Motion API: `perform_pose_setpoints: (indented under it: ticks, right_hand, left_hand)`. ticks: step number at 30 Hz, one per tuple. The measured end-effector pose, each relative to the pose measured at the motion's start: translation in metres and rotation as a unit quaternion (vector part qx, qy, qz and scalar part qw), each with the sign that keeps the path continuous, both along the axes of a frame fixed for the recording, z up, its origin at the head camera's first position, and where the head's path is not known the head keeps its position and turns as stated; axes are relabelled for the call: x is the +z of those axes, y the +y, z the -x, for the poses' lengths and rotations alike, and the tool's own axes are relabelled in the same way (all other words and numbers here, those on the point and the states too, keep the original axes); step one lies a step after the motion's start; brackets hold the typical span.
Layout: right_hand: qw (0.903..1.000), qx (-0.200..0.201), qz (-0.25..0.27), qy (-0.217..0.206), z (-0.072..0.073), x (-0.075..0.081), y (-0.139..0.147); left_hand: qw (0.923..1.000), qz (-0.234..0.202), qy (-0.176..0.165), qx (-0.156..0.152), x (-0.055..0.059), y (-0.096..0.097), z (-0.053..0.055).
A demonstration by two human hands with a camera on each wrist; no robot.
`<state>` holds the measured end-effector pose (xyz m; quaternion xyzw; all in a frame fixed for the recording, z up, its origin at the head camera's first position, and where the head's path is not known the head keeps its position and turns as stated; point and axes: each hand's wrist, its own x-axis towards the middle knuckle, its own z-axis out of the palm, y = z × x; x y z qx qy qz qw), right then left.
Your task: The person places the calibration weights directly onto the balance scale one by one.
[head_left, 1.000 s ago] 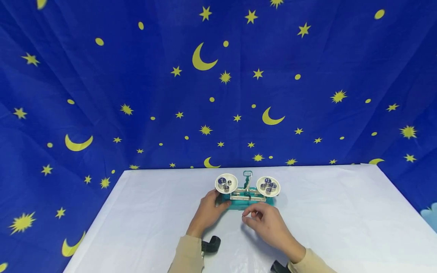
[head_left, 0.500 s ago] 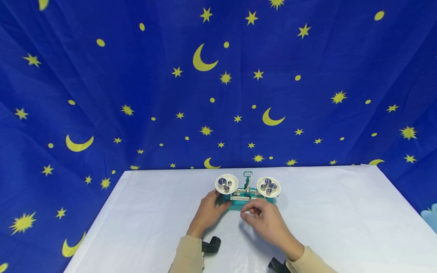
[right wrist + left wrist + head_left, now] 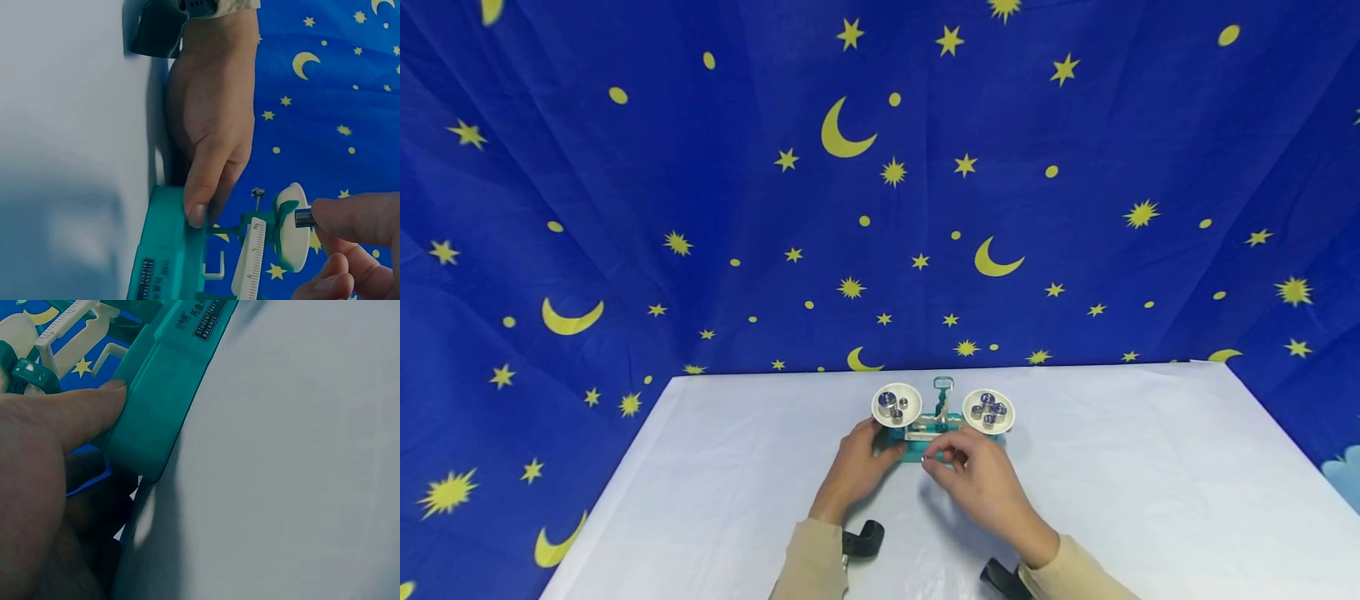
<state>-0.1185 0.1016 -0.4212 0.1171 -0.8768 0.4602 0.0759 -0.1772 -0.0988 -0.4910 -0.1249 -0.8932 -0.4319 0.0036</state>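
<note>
A teal balance scale (image 3: 913, 457) with a white sliding-scale beam stands on the white table. Its left pan (image 3: 912, 416) carries 3 metal weights, and its right pan (image 3: 1006, 423) carries several. My left hand (image 3: 852, 468) grips the left end of the base; in the left wrist view the thumb (image 3: 100, 409) presses on the teal base (image 3: 147, 422) while the other fingers are partly hidden in shadow. Just in front of the base, my right hand (image 3: 988, 487) pinches a small cylindrical metal weight (image 3: 304, 217) between thumb and index finger, seen clearly in the right wrist view.
A blue cloth (image 3: 925, 200) with yellow moons and stars hangs behind the white tabletop (image 3: 1150, 483). Black wrist mounts (image 3: 867, 540) sit below both hands. The scale's upright pointer frame (image 3: 943, 385) rises between the pans.
My right hand has moved slightly left and up toward the scale, carrying the small weight. The left hand stays on the base, and the weights in the pans look the same.
</note>
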Motion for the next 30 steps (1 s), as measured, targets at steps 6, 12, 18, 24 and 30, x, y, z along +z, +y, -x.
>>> perform_pose_setpoints:
  ticks: [6,12,18,24,30]
  right_hand:
    - [0.9997,0.001,0.005,0.022,0.003,0.003,-0.003]
    - [0.9991,-0.004,0.006,0.043,0.005,0.005,-0.007]
    - [0.9986,-0.013,0.006,0.051,0.007,0.007,-0.01]
    - [0.9975,-0.019,0.006,0.068,0.01,0.008,-0.013]
    - [0.9961,-0.024,0.011,0.085,0.013,0.009,-0.018]
  left_hand:
    - [1.0,0.003,0.0,0.0,-0.001,0.0,0.0]
    - [1.0,0.002,0.008,-0.003,-0.001,0.0,0.001]
    - [1.0,0.002,0.005,0.001,-0.001,-0.001,0.0]
    - [1.0,0.002,0.001,0.004,0.0,-0.001,-0.001]
    - [1.0,0.0,0.006,0.004,0.0,-0.001,0.0]
